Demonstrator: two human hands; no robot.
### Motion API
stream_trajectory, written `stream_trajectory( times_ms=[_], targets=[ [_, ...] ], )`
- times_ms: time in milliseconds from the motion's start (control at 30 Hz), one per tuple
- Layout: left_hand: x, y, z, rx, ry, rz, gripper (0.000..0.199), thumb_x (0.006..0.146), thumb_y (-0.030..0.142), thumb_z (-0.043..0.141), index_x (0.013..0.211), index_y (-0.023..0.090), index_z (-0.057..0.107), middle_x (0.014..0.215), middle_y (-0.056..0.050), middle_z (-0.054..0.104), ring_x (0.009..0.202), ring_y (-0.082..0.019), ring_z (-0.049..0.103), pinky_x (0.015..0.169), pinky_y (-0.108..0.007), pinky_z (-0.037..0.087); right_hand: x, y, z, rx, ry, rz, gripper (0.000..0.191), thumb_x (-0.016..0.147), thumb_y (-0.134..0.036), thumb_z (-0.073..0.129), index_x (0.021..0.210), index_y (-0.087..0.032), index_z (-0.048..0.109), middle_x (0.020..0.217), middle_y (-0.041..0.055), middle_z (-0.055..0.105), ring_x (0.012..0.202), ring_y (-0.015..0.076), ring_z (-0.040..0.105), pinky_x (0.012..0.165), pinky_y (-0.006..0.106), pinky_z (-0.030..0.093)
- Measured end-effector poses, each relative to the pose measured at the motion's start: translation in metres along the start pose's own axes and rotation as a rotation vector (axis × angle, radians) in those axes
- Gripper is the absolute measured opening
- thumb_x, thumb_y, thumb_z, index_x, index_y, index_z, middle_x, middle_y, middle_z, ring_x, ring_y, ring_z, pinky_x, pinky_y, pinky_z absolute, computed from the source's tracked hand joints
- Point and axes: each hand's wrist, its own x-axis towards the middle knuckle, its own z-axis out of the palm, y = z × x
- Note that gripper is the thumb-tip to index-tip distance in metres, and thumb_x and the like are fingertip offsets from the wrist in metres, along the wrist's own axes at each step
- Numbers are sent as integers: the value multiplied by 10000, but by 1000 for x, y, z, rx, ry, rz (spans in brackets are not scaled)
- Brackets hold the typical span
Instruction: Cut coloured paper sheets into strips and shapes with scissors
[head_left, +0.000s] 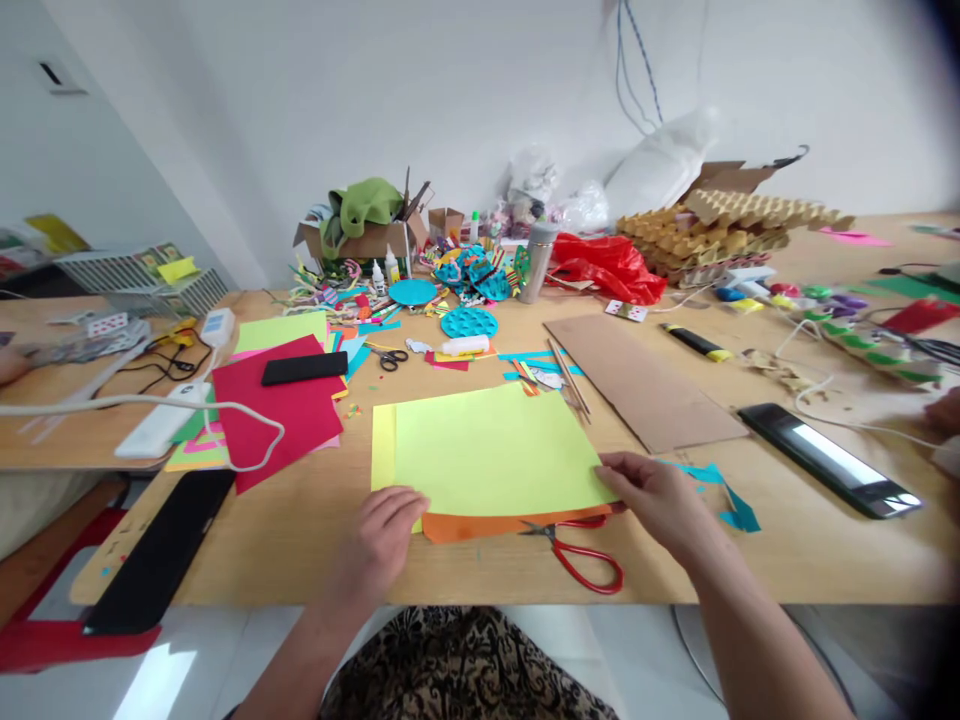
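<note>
A yellow-green sheet of paper [487, 450] lies in front of me over an orange sheet [480, 527] and a yellow sheet [383, 450], whose edges stick out. At the lower left corner, my left hand [386, 535] has its fingers closed on the paper edge. My right hand [649, 495] pinches the lower right corner of the yellow-green sheet between thumb and fingers. Red-handled scissors [589, 562] lie near the table's front edge, one handle partly against the orange sheet.
Brown cardboard [637, 385] and a phone [825, 458] lie to the right, with blue paper scraps [739, 508] nearby. Red paper [262, 420] bearing a black phone [304, 368] is at left. Behind stand a metal bottle [537, 265], craft scraps and egg trays [697, 240].
</note>
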Motion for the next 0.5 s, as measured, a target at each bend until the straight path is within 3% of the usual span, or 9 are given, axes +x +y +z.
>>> stream_trajectory(
  times_ms=[100, 167, 400, 500],
  targets=[
    [-6, -2, 8, -17, -94, 17, 356, 805, -3, 462, 1074, 174, 614, 1024, -60, 670, 1002, -173, 587, 892, -338, 509, 3, 19, 1, -336, 195, -65, 393, 767, -444, 512, 950, -134, 670, 909, 140, 671, 797, 263, 637, 675, 378, 505],
    [-10, -4, 12, -32, -99, 33, 339, 813, 8, 475, 1076, 171, 613, 1020, -64, 666, 1002, -173, 584, 884, -344, 516, 7, 27, 1, -408, 245, -50, 491, 761, -492, 503, 1033, -107, 640, 1002, 171, 649, 861, 279, 627, 701, 390, 500],
    [-20, -8, 16, -38, -119, 26, 343, 826, 14, 475, 1097, 179, 605, 1084, -75, 646, 1063, -169, 572, 896, -327, 522, 16, 23, 8, -156, 67, 81, 652, 697, -548, 578, 1154, -84, 545, 855, 123, 677, 704, 219, 629, 609, 327, 496],
    [-23, -7, 15, -30, -118, -11, 322, 838, 46, 479, 1105, 178, 601, 1161, -89, 615, 1083, -164, 577, 910, -305, 517, 19, 20, 10, -176, 105, 108, 658, 697, -550, 572, 1148, -71, 544, 911, 146, 668, 737, 228, 631, 597, 321, 488]
  ],
)
